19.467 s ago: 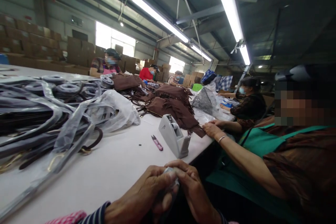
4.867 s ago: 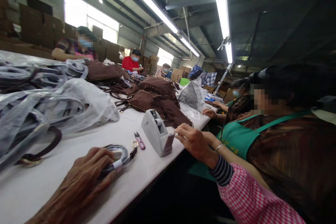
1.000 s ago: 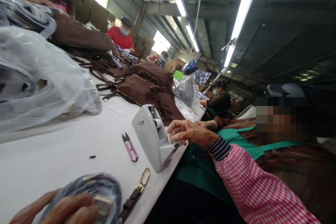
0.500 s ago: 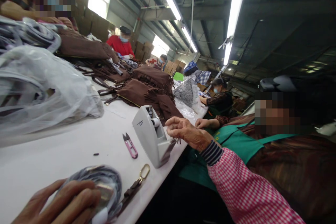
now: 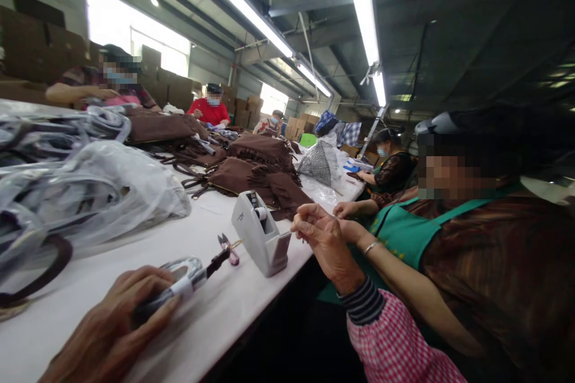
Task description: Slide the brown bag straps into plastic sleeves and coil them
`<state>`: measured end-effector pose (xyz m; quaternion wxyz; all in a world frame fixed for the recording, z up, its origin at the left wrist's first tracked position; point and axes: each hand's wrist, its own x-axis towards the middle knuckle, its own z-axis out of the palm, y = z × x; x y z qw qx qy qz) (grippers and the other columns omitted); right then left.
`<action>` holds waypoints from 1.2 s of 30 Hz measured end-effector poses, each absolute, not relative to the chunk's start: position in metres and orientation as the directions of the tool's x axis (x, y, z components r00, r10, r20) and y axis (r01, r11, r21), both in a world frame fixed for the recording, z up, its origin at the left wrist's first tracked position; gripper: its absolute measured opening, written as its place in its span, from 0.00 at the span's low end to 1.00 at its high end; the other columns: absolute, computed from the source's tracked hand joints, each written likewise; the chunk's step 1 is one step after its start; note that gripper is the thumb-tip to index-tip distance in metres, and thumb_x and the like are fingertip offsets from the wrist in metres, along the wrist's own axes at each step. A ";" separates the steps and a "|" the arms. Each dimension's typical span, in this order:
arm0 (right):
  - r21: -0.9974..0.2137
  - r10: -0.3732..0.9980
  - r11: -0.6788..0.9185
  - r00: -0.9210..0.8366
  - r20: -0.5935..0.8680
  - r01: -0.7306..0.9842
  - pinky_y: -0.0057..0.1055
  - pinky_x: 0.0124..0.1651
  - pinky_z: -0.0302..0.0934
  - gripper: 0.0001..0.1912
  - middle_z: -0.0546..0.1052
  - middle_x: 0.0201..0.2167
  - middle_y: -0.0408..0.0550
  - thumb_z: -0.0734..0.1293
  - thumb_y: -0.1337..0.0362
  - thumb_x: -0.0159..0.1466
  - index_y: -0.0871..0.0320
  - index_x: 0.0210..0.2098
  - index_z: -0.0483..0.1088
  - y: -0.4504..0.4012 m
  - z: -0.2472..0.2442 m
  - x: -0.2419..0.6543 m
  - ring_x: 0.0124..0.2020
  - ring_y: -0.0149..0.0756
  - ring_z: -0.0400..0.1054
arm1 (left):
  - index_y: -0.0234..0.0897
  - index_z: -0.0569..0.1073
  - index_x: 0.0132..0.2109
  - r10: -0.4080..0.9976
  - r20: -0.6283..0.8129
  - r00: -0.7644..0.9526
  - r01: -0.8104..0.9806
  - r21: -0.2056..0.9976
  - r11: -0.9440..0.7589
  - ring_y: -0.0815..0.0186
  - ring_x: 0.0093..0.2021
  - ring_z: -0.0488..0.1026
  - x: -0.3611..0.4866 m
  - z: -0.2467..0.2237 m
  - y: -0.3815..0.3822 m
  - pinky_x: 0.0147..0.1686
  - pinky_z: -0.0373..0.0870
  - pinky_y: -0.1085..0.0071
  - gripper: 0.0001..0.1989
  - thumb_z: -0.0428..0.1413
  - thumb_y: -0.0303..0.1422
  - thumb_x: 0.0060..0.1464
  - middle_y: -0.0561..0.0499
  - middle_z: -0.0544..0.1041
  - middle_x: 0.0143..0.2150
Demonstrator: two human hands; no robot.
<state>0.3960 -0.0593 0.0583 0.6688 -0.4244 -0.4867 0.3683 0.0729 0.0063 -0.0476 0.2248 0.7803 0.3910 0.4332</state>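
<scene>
My left hand [image 5: 112, 317] is closed around a coiled bag strap [image 5: 191, 268] bundled in clear plastic wrap, low over the white table. A dark brown end of the strap with a gold clasp points away from the hand, overlapping pink-handled thread snips [image 5: 233, 257]. Just right of the grey tape dispenser [image 5: 258, 239] is my right hand [image 5: 330, 248], in a pink checked sleeve with a striped cuff. Its thumb and fingertips are pinched together; whatever lies between them is too small to make out.
Brown fringed bags [image 5: 242, 173] are heaped along the table [image 5: 211, 317]. At left lie plastic-wrapped straps [image 5: 112, 191] and a loose dark strap [image 5: 58, 263]. A co-worker in a green apron [image 5: 404, 233] sits close on the right, a braceleted forearm near my right hand. Others work farther off.
The coiled strap has been lifted and turned on edge in my left hand, moving away from me; its clasp now lies over the snips. My right hand stays pinched near the dispenser. The view has shifted.
</scene>
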 end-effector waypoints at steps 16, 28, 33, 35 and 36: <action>-0.866 0.885 0.464 -0.046 0.464 0.186 0.35 0.45 0.60 0.11 0.76 0.33 0.42 0.75 0.64 0.63 0.53 0.43 0.72 -0.053 0.020 0.275 0.37 0.36 0.69 | 0.36 0.74 0.31 0.927 0.052 0.373 0.023 0.998 -0.065 0.66 0.31 0.59 0.087 0.008 -0.021 0.31 0.53 0.70 0.20 0.62 0.51 0.52 0.56 0.67 0.27; -0.840 0.862 0.502 -0.037 0.506 0.204 0.33 0.40 0.60 0.09 0.76 0.33 0.42 0.74 0.66 0.63 0.55 0.41 0.73 -0.043 0.012 0.272 0.35 0.35 0.70 | 0.35 0.71 0.28 0.899 -0.051 0.436 0.016 0.999 0.049 0.70 0.27 0.55 0.088 0.015 -0.013 0.28 0.47 0.69 0.20 0.62 0.49 0.49 0.58 0.64 0.23; -0.822 0.842 0.532 -0.028 0.538 0.206 0.31 0.39 0.59 0.07 0.76 0.32 0.41 0.74 0.67 0.63 0.56 0.39 0.73 -0.039 0.010 0.268 0.34 0.33 0.70 | 0.34 0.72 0.29 0.899 -0.073 0.432 0.034 0.997 0.065 0.69 0.27 0.55 0.088 0.014 -0.011 0.29 0.47 0.69 0.20 0.63 0.49 0.47 0.58 0.65 0.24; -0.812 0.837 0.539 -0.033 0.546 0.225 0.31 0.39 0.59 0.07 0.76 0.32 0.40 0.74 0.67 0.63 0.56 0.39 0.73 -0.038 0.008 0.267 0.34 0.33 0.69 | 0.35 0.72 0.28 0.900 -0.063 0.432 0.029 0.998 0.056 0.69 0.27 0.55 0.088 0.013 -0.011 0.29 0.47 0.69 0.20 0.63 0.49 0.47 0.57 0.64 0.23; -0.805 0.833 0.544 -0.035 0.553 0.236 0.30 0.38 0.59 0.06 0.76 0.32 0.40 0.74 0.67 0.64 0.56 0.40 0.73 -0.037 0.008 0.267 0.34 0.32 0.69 | 0.35 0.72 0.28 0.900 -0.056 0.432 0.027 0.998 0.049 0.69 0.27 0.55 0.087 0.012 -0.011 0.29 0.47 0.69 0.20 0.63 0.49 0.47 0.57 0.64 0.23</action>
